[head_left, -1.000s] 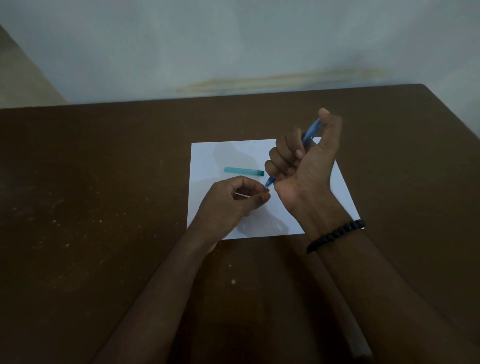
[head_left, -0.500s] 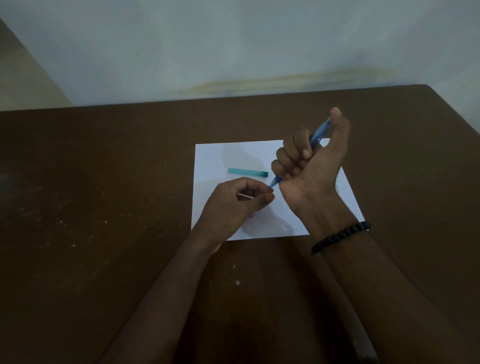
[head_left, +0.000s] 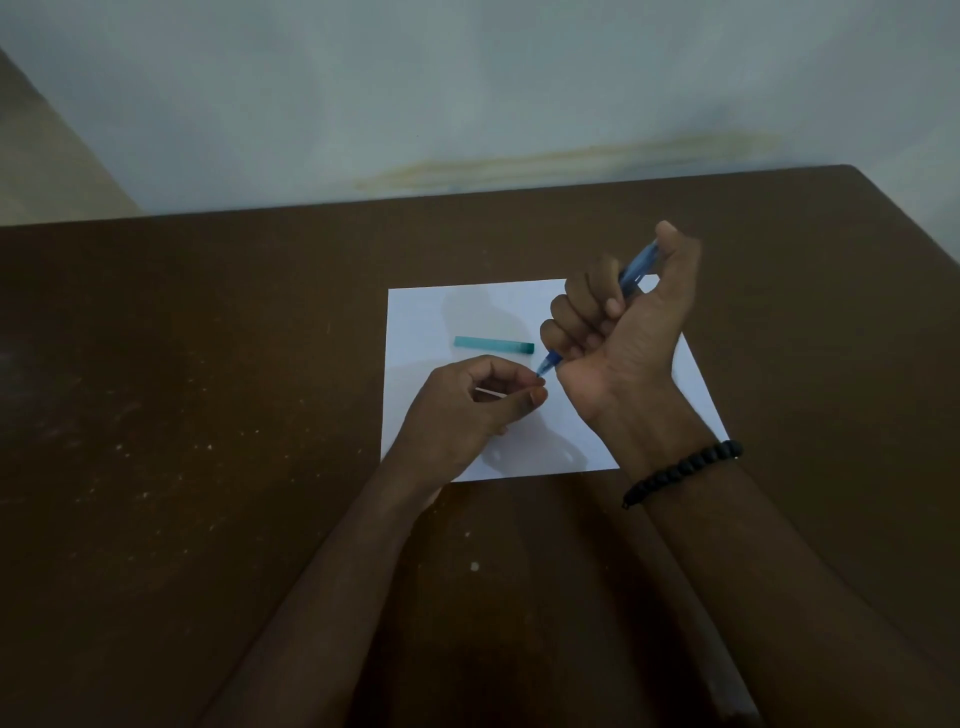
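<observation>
Blue plastic, light and smooth: that is the pen barrel (head_left: 640, 267) I have clenched in my right hand (head_left: 623, 332). All four fingers wrap round its middle and my thumb is set against its upper end. It slants from upper right down to its nose at lower left, raised above the white sheet of paper (head_left: 426, 322). My left hand (head_left: 467, 410) pinches a thin pale refill (head_left: 491, 392) between thumb and forefinger, with the pinch right at the nose of the barrel. In this dim light I cannot quite tell whether the refill has entered the barrel or only meets its mouth. I judge the barrel stiff enough to take a firm squeeze, but slick, so the full fist suits it and stops it rolling. The refill is another matter: it weighs almost nothing and looks slender enough to bow or kink if I push from its far end. The place to hold it is close to the leading end, as I do now, sliding the pinch back a little at a time. The teal cap (head_left: 493, 345) lies flat on the paper just beyond my left hand, apart from both hands. The paper rests on a brown wooden table (head_left: 208, 364), and a black bead bracelet (head_left: 680, 470) circles my right wrist.
</observation>
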